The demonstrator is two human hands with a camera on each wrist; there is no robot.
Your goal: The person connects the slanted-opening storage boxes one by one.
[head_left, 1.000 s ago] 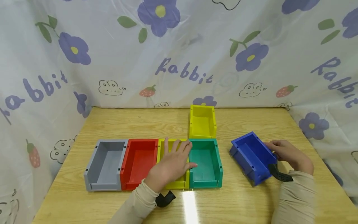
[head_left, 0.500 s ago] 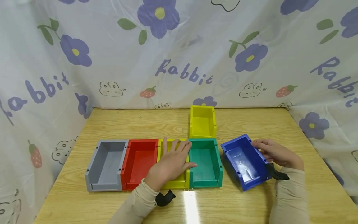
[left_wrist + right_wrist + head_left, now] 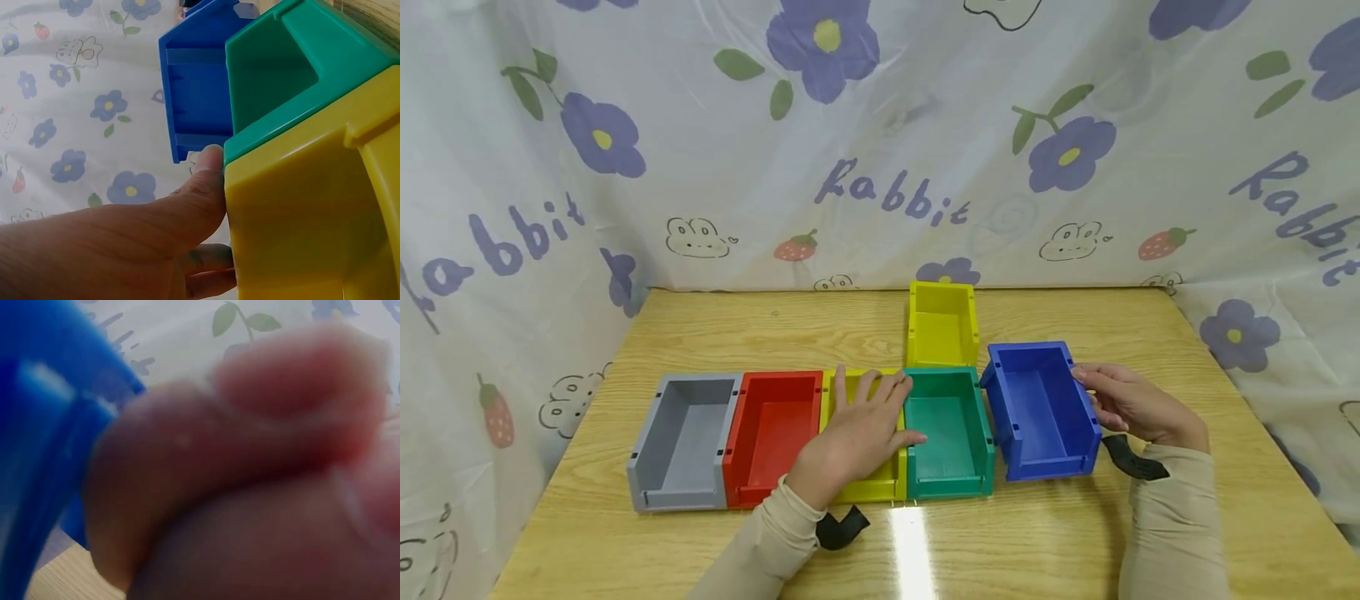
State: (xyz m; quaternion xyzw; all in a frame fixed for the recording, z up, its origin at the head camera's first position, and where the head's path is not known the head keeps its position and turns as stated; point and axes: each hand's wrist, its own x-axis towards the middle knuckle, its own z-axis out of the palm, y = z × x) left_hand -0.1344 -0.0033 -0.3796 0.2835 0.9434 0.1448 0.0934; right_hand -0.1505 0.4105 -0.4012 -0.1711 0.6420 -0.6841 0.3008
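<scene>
In the head view, my right hand (image 3: 1138, 406) pinches the right side wall of a blue storage bin (image 3: 1037, 400), thumb at the rim. The blue bin stands close to the right of a green bin (image 3: 947, 433), slightly turned and tilted. The right wrist view shows blurred fingers (image 3: 250, 431) against the blue wall. Over the front yellow bin (image 3: 872, 492) lies my left hand (image 3: 861, 437), fingers spread across it and thumb reaching over the green bin. In the left wrist view, the left thumb (image 3: 203, 169) lies at the edge where yellow and green bins meet.
A red bin (image 3: 782, 442) and a grey bin (image 3: 691, 446) continue the row leftward. Behind the green bin stands another yellow bin (image 3: 942, 333). A patterned curtain (image 3: 880, 142) hangs along the back and sides of the wooden table (image 3: 760, 325).
My right hand has brought the blue bin leftward toward the green bin and turned it from a slant to nearly straight. The left hand has stayed over the front yellow bin.
</scene>
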